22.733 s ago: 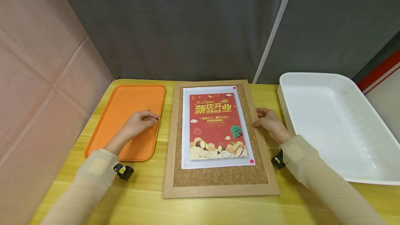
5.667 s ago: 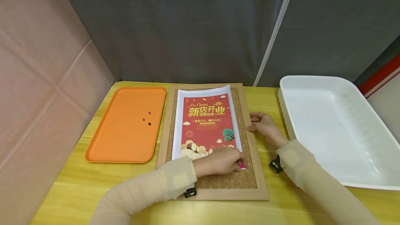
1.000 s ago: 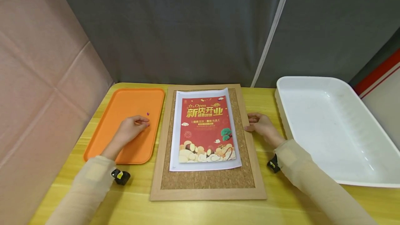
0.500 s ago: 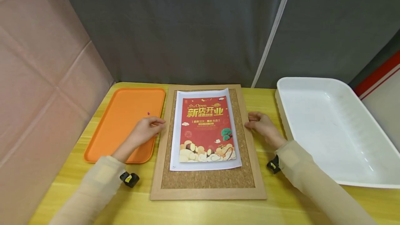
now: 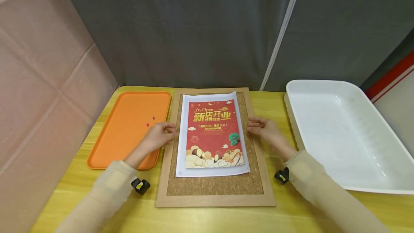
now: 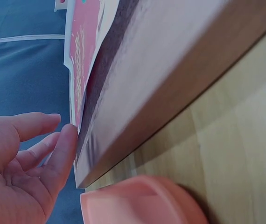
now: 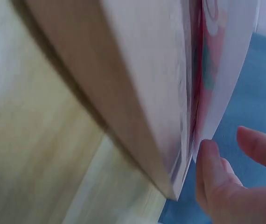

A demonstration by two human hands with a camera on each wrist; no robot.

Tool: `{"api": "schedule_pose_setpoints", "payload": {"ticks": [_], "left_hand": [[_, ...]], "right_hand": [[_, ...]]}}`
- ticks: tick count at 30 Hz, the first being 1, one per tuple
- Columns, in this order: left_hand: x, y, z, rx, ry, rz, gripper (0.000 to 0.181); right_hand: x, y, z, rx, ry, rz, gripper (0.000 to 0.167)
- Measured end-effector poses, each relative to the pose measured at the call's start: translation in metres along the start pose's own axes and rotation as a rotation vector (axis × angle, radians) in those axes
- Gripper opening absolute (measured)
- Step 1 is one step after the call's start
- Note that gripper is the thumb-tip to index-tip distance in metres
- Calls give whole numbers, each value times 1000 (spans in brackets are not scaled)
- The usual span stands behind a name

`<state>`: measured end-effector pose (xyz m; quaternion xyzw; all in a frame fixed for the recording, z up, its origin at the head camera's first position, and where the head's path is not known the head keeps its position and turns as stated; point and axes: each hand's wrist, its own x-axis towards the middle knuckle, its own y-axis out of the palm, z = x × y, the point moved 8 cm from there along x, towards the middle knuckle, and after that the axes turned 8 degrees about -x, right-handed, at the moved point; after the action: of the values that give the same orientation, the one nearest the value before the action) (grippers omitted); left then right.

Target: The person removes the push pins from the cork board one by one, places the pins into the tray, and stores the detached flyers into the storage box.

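A red-and-white printed poster lies on a cork board with a wooden frame; no pins show at its corners. My left hand is over the board's left frame, fingertips close to the poster's left edge, thumb and fingers apart. On the other side, my right hand reaches over the right frame near the poster's right edge, also holding nothing. Both wrist views show the poster's edge curling up from the cork. A purple pushpin and a pink pushpin lie on the orange tray.
To the right of the board stands a large white plastic tub. A dark grey curtain hangs behind the wooden table, and a pink padded wall borders its left.
Over the last second my left hand moved right from the tray to the poster's left side; my right hand shifted slightly left. Pink pins seen on the poster's right corners earlier are gone from it.
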<state>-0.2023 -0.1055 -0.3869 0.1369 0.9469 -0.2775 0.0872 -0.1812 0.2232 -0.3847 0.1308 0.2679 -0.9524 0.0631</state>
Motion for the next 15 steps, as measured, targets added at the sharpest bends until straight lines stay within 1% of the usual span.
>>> {"api": "schedule_pose_setpoints", "payload": {"ticks": [4, 7, 10, 15], "left_hand": [[1, 4, 1, -4, -11, 17, 37], [3, 7, 1, -17, -15, 27, 37], [5, 11, 3, -44, -21, 39, 38], [8, 17, 5, -69, -32, 53, 40]], "right_hand": [[-2, 10, 3, 8, -23, 36, 49], [-3, 16, 3, 17, -17, 63, 50], [-4, 22, 0, 1, 6, 84, 52], [-7, 27, 0, -12, 20, 102, 54]]}}
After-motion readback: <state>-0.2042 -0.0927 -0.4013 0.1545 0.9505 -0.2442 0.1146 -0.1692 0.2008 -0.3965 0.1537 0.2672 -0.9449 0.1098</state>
